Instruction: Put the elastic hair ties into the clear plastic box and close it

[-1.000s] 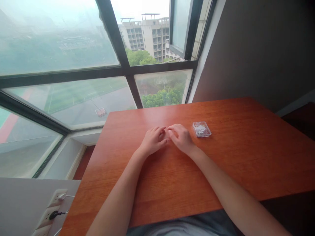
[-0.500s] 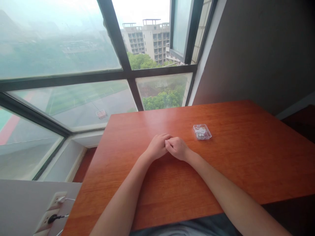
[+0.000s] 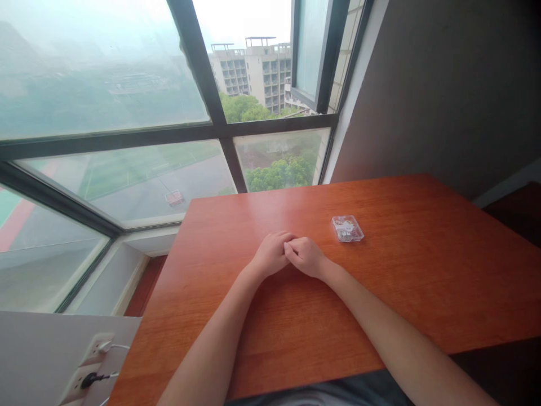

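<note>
My left hand point(image 3: 271, 254) and my right hand point(image 3: 307, 256) rest clasped together on the reddish-brown wooden table point(image 3: 304, 327). Both are closed, the fingers folded against each other where they meet, and no object shows in either. The inner sides of the fingers and both palms are hidden. To the right of my right hand and a little farther off lies a small clear plastic box point(image 3: 347, 229), apart from both hands. Small white and coloured pieces show through it; their kind is too small to tell.
Beyond the table's far and left edges stand dark-framed windows point(image 3: 224, 131), with one sash point(image 3: 313, 53) swung outward. A grey wall point(image 3: 422, 96) rises behind the table at the right. At lower left, wall sockets point(image 3: 96, 348) hold a white plug and a black plug point(image 3: 88, 379).
Both hands stay clasped in the same place on the table. The whole view has shifted very slightly downward; the box has not moved on the table.
</note>
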The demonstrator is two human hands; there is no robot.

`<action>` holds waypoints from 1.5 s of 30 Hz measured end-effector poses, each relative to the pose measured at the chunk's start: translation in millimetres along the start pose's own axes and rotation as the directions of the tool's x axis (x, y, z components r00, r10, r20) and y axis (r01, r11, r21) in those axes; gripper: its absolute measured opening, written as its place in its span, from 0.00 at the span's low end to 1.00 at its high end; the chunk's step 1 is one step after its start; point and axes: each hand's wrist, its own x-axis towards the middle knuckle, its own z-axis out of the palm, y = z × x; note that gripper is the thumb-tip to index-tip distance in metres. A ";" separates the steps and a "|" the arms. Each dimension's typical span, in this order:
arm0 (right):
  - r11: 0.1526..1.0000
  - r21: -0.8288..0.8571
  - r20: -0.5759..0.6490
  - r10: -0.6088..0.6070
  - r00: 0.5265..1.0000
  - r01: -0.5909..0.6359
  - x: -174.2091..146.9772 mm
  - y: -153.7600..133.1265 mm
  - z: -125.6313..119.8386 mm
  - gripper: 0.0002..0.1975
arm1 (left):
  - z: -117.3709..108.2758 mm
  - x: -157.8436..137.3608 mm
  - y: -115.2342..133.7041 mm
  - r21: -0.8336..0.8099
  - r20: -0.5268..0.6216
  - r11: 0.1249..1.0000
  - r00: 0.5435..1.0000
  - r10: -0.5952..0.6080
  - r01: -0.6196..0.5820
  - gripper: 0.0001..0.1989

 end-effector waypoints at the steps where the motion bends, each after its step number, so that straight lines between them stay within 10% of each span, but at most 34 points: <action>1: 1.000 0.001 0.003 0.001 1.000 -0.001 0.0 0.0 0.0 0.21 | -0.1 -0.1 0.1 0.001 -0.002 1.000 1.000 0.001 -0.001 0.15; 45: 1.000 0.011 0.022 -0.010 1.000 0.010 1.0 0.4 -0.8 0.21 | -3.0 -0.7 1.9 -0.008 0.008 1.000 1.000 -0.009 0.009 0.16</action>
